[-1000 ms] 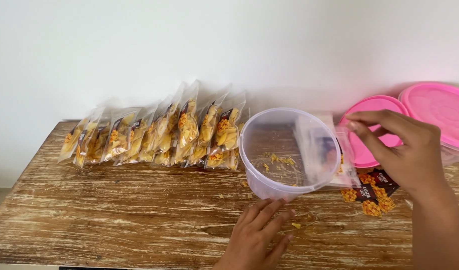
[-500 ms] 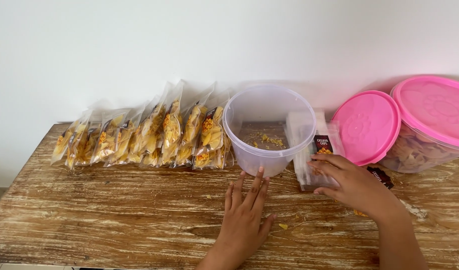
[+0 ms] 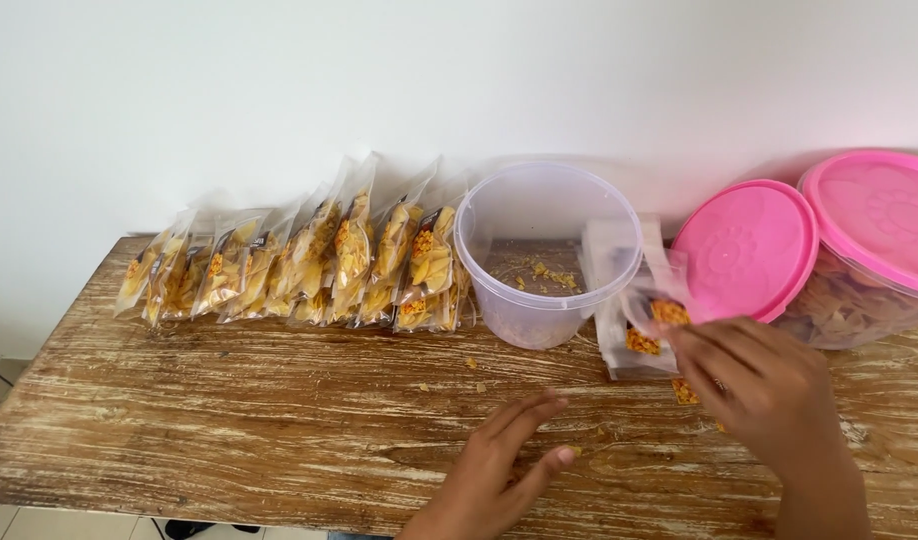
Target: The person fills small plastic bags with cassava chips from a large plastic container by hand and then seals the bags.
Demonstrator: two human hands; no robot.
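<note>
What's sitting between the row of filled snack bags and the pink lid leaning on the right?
In the head view, a nearly empty clear tub stands between the snack bags and pink lid, with small clear pouches beside it.

Open passage lies across the bare front half of the table (image 3: 229,420), whereas the rear is blocked, left to right, by a row of snack packets (image 3: 309,265), a clear tub (image 3: 539,250), small loose bags (image 3: 634,300) and two pink-lidded containers (image 3: 809,250).

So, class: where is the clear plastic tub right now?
The clear plastic tub stands mid-table near the wall, between the row of snack packets and the loose pink lid.
</note>
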